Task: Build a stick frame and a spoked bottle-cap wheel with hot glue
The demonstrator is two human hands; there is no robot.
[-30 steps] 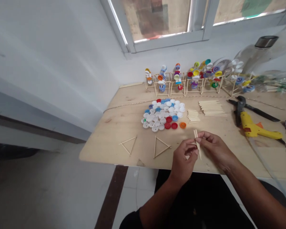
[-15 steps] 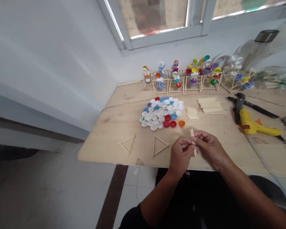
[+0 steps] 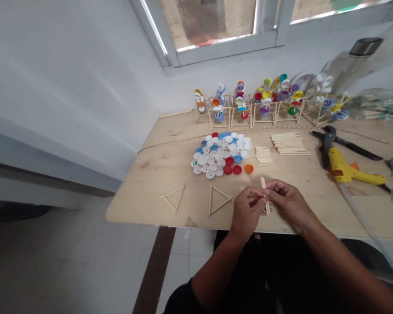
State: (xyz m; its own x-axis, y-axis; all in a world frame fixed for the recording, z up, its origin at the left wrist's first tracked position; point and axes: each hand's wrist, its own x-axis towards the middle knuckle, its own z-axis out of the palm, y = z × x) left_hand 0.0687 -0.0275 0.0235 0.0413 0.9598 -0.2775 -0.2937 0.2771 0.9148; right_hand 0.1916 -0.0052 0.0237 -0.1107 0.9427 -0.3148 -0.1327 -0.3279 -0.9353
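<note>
Two thin wooden sticks [image 3: 263,181] stand side by side between my hands, near the front edge of the table. My left hand [image 3: 249,209] is closed in a pinch on them, and my right hand [image 3: 285,201] pinches them from the other side. My fingers cover the middle of the sticks. To the left lie two stick triangles, a nearer one [image 3: 211,200] and a farther one [image 3: 181,199]. Beyond my hands are a pile of short sticks [image 3: 262,156] and a pile of longer sticks [image 3: 288,145].
Many bottle caps [image 3: 216,158] lie mid-table. A yellow glue gun [image 3: 342,168] and black-handled pliers [image 3: 356,148] are at the right. Stick stands with cap wheels [image 3: 240,107] line the wall, beside a bottle [image 3: 363,48]. A twisted cord [image 3: 173,143] crosses the table.
The view has shifted very slightly. Both hands keep the same pinch on the two sticks, and nothing on the table has moved.
</note>
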